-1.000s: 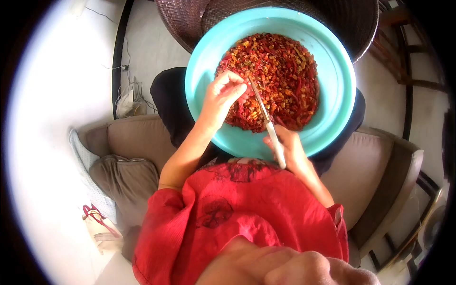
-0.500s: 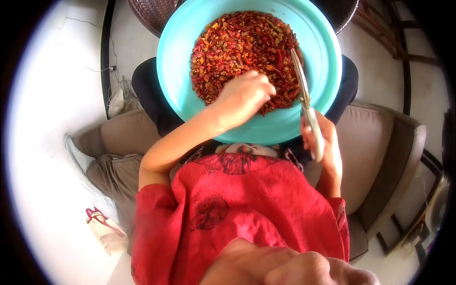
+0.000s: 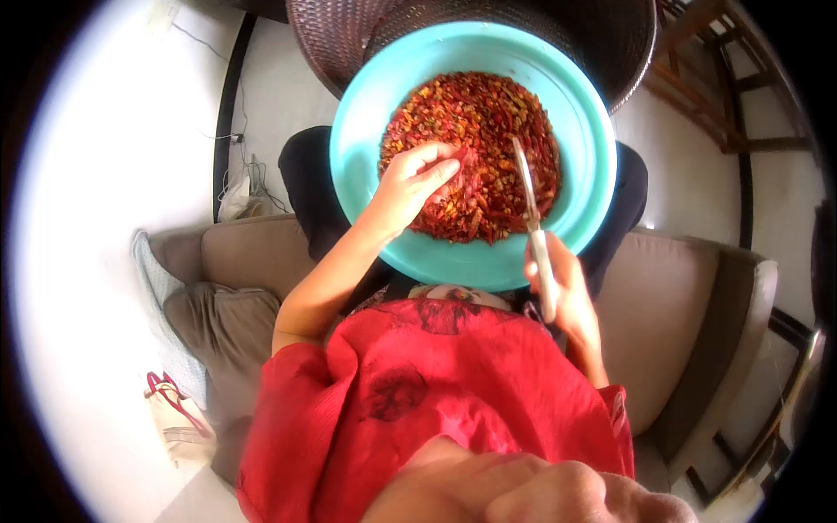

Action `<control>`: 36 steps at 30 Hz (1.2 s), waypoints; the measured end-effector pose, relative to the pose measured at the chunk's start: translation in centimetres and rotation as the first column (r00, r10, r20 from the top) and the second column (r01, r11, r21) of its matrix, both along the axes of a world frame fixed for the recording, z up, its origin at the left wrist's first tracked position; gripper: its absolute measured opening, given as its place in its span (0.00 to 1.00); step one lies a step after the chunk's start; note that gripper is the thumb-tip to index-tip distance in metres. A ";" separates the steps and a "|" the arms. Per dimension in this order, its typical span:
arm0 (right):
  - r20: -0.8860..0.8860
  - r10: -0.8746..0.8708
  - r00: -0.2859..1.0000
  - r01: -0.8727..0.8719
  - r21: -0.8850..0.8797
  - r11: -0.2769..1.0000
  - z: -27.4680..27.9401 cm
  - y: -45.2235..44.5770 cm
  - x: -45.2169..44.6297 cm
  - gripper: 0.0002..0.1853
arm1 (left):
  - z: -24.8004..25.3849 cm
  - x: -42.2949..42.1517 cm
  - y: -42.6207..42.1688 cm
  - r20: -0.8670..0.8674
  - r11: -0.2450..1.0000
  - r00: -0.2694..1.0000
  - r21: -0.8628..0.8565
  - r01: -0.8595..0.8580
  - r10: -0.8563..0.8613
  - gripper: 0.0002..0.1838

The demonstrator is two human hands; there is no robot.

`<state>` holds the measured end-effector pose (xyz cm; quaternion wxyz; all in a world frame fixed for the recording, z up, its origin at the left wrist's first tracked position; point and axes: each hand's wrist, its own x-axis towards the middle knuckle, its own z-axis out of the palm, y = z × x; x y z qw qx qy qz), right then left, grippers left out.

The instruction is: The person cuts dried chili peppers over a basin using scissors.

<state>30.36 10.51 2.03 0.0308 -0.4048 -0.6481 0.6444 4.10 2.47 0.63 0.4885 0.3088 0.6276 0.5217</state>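
A turquoise basin (image 3: 357, 131) rests between the knees and holds a heap of cut red and orange dried chillies (image 3: 488, 113). Above the left part of the heap is my left hand (image 3: 414, 183), its thumb and fingers pinched on a red chilli (image 3: 467, 159). My right hand (image 3: 562, 283) is wrapped round the pale handle of a pair of scissors (image 3: 530, 205) at the basin's lower right rim. The scissor blades point up over the chillies, to the right of the left hand and apart from it.
Behind the basin stands a dark woven basket (image 3: 327, 39). A beige sofa (image 3: 689, 322) lies on both sides, with a brown cushion (image 3: 218, 327) at the left. Cables and a white bag (image 3: 244, 202) are on the floor. Wooden furniture (image 3: 697, 87) stands at upper right.
Since half a second ago my left hand has risen from the chillies at the near side and moved left, now pinching a chilli. The scissors have come left, closer to it. The view has shifted too.
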 end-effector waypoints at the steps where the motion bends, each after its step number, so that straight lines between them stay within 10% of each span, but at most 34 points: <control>1: -0.006 0.009 1.000 -0.009 0.029 1.000 -0.2 -0.3 -0.4 0.27 | -0.1 -0.1 -0.5 0.066 0.999 0.998 0.030 -0.023 0.021 0.11; 13: 0.133 0.131 0.982 -0.177 0.446 0.877 0.5 -2.7 -5.2 0.19 | -1.6 -0.7 -2.1 -0.161 0.954 0.972 0.272 -0.125 0.173 0.08; 17: 0.132 0.062 0.989 -0.073 0.079 0.994 0.3 -3.9 -4.4 0.17 | -1.7 -0.7 -2.7 -0.210 0.953 0.962 0.283 -0.109 0.172 0.07; 31: 0.214 0.132 0.968 -0.224 0.496 0.839 2.1 -3.6 -5.2 0.18 | -1.9 -0.5 -2.5 -0.006 0.889 0.970 0.402 -0.221 0.243 0.08; 36: 0.220 0.136 0.966 -0.223 0.444 0.868 0.4 -2.9 -4.9 0.17 | -0.9 -1.1 -2.8 -0.173 0.936 0.956 0.303 -0.178 0.238 0.08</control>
